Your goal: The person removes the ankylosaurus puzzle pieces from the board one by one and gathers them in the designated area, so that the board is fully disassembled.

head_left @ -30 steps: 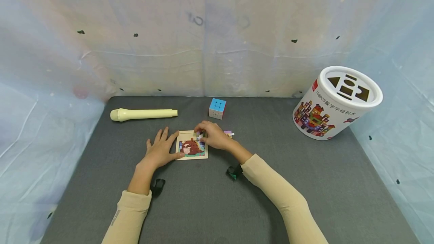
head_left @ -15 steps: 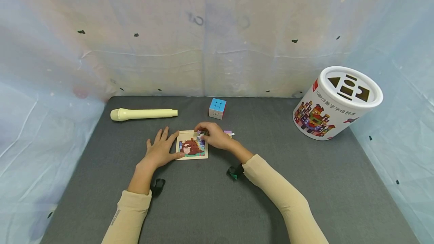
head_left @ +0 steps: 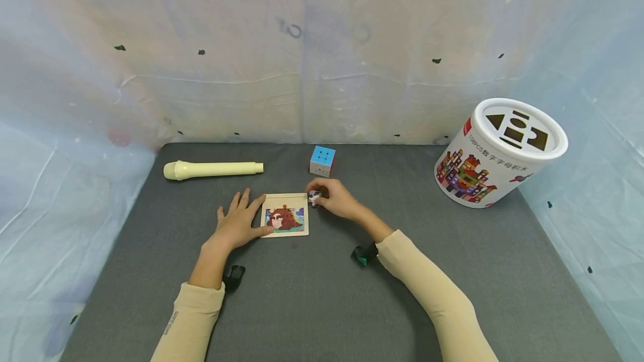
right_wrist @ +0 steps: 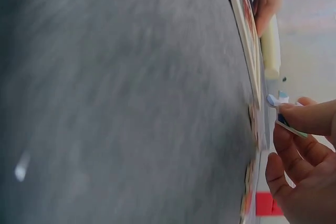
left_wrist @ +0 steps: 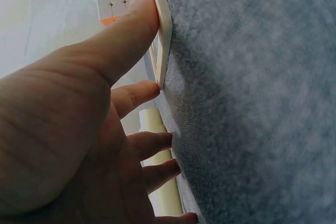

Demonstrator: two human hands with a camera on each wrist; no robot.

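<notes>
A square wooden jigsaw board (head_left: 284, 234) lies on the grey table, its lower area filled with a picture of a red-haired figure and its upper area bare wood. My left hand (head_left: 235, 228) rests at the board's left side with fingers spread. Its thumb (left_wrist: 128, 30) lies on the board and the index fingertip touches the corner. Just beyond the right edge, my right hand (head_left: 338, 200) pinches a small jigsaw piece (right_wrist: 284, 119) between thumb and fingers, above the table. Loose pieces (right_wrist: 248, 190) lie flat beneath it in the right wrist view.
A blue-topped puzzle cube (head_left: 322, 161) sits behind the right hand. The pale yellow toy microphone (head_left: 213, 169) lies at the back left. At the right stands a large white block tub (head_left: 495, 155) with shape holes in its lid.
My right hand has moved right, off the board, carrying the jigsaw piece out of the upper right area. It now covers the loose piece seen beside it before. The left hand stays still.
</notes>
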